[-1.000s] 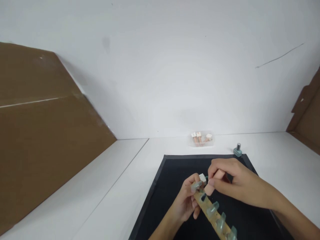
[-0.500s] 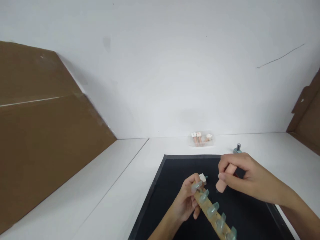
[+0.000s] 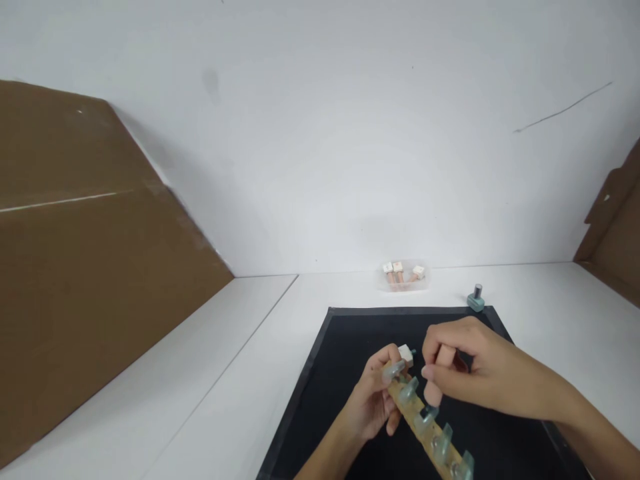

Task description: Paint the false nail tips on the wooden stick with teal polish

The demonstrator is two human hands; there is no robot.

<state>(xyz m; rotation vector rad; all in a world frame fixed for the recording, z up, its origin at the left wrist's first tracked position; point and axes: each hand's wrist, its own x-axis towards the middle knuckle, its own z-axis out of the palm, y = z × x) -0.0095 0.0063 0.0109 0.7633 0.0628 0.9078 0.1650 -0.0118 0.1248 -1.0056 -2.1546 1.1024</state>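
Note:
My left hand [image 3: 373, 397] grips the upper end of a yellowish strip [image 3: 415, 420] that slants down to the right. Several translucent green clip-like pieces [image 3: 425, 419] stand along this strip. A white block [image 3: 405, 355] with a small green tip shows just beyond my left fingertips; whether they hold it or it is fixed to the strip, I cannot tell. In my right hand [image 3: 475, 363], pinched between thumb and fingers, is a pink cylindrical stick [image 3: 440, 375]. Its lower end is at the middle green piece, apparently touching it.
A black mat [image 3: 380, 327] lies under both hands on the white table [image 3: 240, 393]. Behind it stands a clear tray [image 3: 404, 285] with white-headed pink sticks. A grey-green piece with a metal post [image 3: 476, 300] sits at the mat's far right corner. Cardboard [image 3: 100, 267] rises at left.
My right hand has moved left and slightly down, bringing the pink stick from beside the strip to its middle green piece. My left hand and the strip have hardly moved.

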